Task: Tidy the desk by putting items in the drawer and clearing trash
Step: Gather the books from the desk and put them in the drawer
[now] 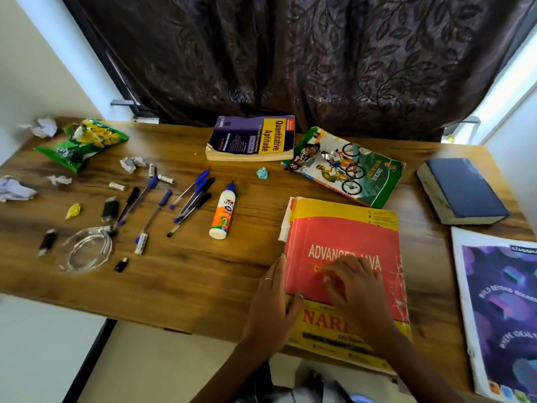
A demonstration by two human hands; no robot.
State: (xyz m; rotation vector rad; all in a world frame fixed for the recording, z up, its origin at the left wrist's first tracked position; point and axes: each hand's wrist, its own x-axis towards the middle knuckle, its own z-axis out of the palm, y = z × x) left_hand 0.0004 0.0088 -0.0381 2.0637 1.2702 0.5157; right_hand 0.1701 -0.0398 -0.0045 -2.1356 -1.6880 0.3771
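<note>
- Near the front edge of the desk, right of centre, lies the red and yellow Java book, its near end overhanging the edge toward the person.
- Both hands are on it: the left hand lies along the book's left (spine) side with fingers fairly straight and the thumb pressed onto the cover, while the right hand rests on top of the cover with fingers bent; whether it actually pinches anything I cannot tell, as it is blurred.
- My reading is that the book is about to be lifted or squared up for putting away. No drawer shows in this view, so where it goes is unclear.
- To do it well: get the left fingers under the spine side before lifting, since the cover looks worn and torn at the far left corner and could tear further if pulled by the cover alone.
- Keep the book flat and closed as it comes up, with the right hand steadying the top.
- Just beyond it sits the cycling magazine with a wrapper on it; lift clear rather than sliding forward into them.
- To the right lie a purple booklet and a blue hardback; farther off is the aptitude book.
- Well to the left are the glue bottle, scattered pens, a coiled cable, crumpled paper and a green packet, all still to be sorted.
</note>
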